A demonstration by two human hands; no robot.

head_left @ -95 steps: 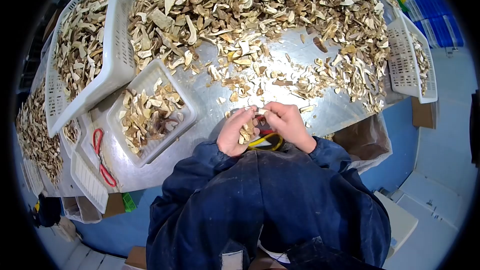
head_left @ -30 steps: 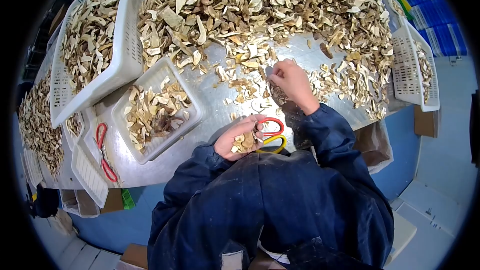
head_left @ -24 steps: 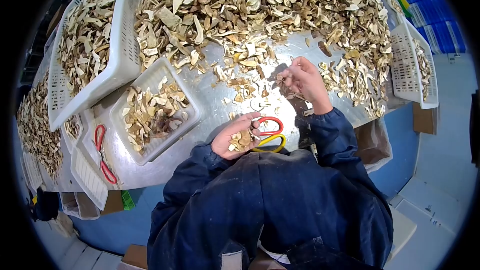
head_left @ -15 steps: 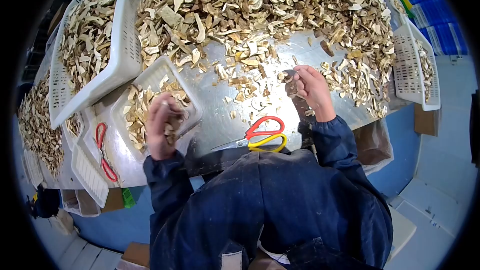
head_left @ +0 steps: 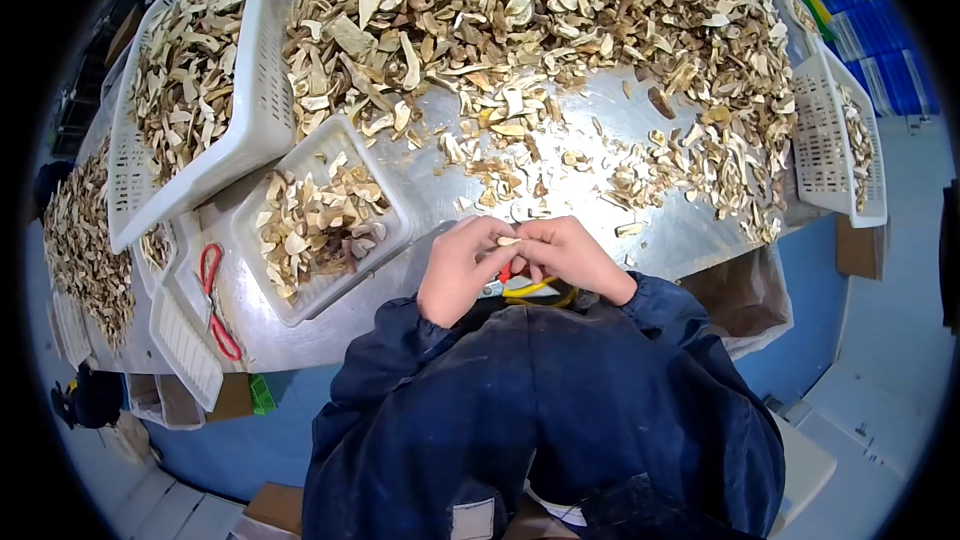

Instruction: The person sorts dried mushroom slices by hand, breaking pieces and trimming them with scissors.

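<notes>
My left hand (head_left: 462, 265) and my right hand (head_left: 570, 250) meet at the table's front edge, their fingertips closed around a small pale dried slice (head_left: 508, 241). Partly hidden beneath them lie scissors with red and yellow handles (head_left: 540, 290). To the left stands a white tray (head_left: 392, 202) holding dried slices (head_left: 318, 220). Beyond my hands, loose slices (head_left: 510, 175) are scattered on the metal table (head_left: 425, 170), and a large heap (head_left: 600, 10) covers its far part.
A large white basket (head_left: 262, 90) of slices stands at the left, near red-handled scissors (head_left: 212, 300) and a white slatted tray (head_left: 186, 340). Another white basket (head_left: 820, 140) is at the right edge. Below it hangs a lined box (head_left: 745, 300).
My left hand was over the white tray half a second ago, after holding several slices. It is back at the front edge, and my right hand has drawn in from the scattered slices to meet it.
</notes>
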